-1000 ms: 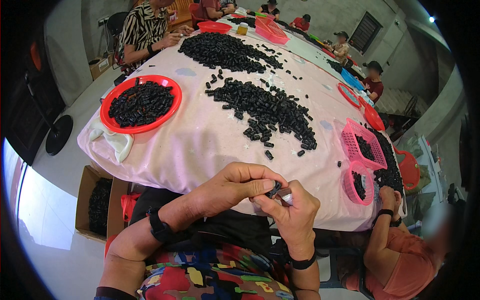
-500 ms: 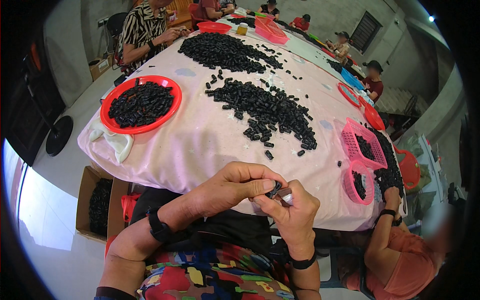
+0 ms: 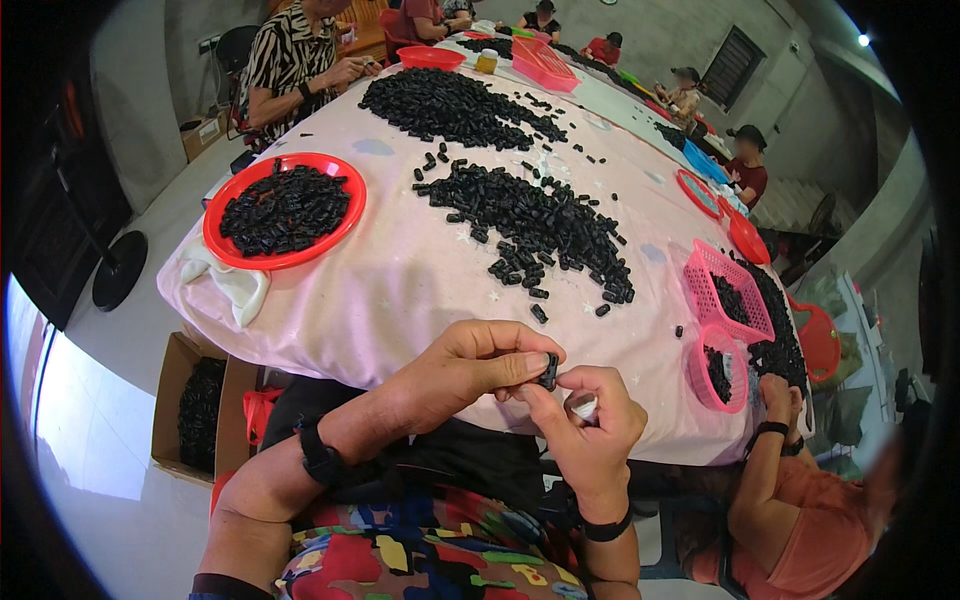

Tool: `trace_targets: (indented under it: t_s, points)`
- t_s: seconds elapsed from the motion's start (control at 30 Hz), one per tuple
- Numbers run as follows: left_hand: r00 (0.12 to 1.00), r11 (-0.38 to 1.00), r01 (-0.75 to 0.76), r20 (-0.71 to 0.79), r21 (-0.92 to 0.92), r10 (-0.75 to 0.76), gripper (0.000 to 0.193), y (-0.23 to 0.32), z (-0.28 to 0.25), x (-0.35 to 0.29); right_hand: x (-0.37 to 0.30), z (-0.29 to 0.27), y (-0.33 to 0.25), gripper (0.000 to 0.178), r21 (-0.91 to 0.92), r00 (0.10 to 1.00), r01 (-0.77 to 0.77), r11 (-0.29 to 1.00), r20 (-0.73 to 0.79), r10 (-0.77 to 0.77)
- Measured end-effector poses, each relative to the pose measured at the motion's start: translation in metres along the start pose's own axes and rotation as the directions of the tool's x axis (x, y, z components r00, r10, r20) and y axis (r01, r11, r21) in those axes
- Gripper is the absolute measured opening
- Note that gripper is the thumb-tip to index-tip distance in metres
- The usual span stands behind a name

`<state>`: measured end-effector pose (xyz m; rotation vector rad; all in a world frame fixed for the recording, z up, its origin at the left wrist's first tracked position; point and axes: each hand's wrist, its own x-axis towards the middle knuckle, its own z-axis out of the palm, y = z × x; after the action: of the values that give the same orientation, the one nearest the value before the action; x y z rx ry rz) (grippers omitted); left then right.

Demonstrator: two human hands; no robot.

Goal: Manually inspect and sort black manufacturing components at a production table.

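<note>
My left hand [image 3: 478, 362] pinches a small black plastic piece [image 3: 549, 372] between thumb and fingertips, just above the near table edge. Close beside it is my right hand [image 3: 598, 425], its thumb tip near the bottom of the piece. Curled in the right hand is a small tool with a whitish end [image 3: 582, 407]; the fingers hide the rest, so its kind is unclear. Beyond my hands, a loose heap of similar black pieces [image 3: 530, 220] lies on the pink tablecloth [image 3: 400, 300]. A red round tray [image 3: 357, 210] full of them stands at the left.
A second black heap [image 3: 440, 105] lies farther back. Pink baskets [image 3: 740, 395] stand at the right, near a co-worker's hands [image 3: 780, 400]. A cardboard box [image 3: 235, 410] of black pieces sits on the floor at left. Other people sit around the table.
My right hand has drawn slightly away from the black piece, and the tool in it has turned so its whitish end shows more. The piece now stands more upright in my left fingers.
</note>
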<state>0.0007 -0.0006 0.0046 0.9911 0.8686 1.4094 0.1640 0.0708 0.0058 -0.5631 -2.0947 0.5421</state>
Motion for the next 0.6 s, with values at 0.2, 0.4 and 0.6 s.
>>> trace_targets:
  t_s: [0.2, 0.4, 0.6]
  points:
    - [0.998, 0.999, -0.021, -0.051, 0.028, 0.023, 0.025, 0.0004, -0.0024, 0.0013, 0.0002, 0.0015, -0.002, 0.017, 0.165, 0.998, 0.026, 0.986, -0.052, -0.017]
    - [0.996, 1.0, -0.004, -0.084, 0.001, 0.004, 0.024, 0.003, -0.0025, 0.0014, 0.0016, -0.0025, 0.0014, 0.014, 0.329, 0.985, -0.164, 0.93, 0.001, 0.173]
    - [0.998, 0.996, -0.032, -0.058, 0.078, 0.037, 0.025, 0.0026, -0.0021, -0.0021, -0.0017, -0.0045, 0.0002, 0.016, 0.367, 0.981, -0.193, 0.91, 0.041, 0.191]
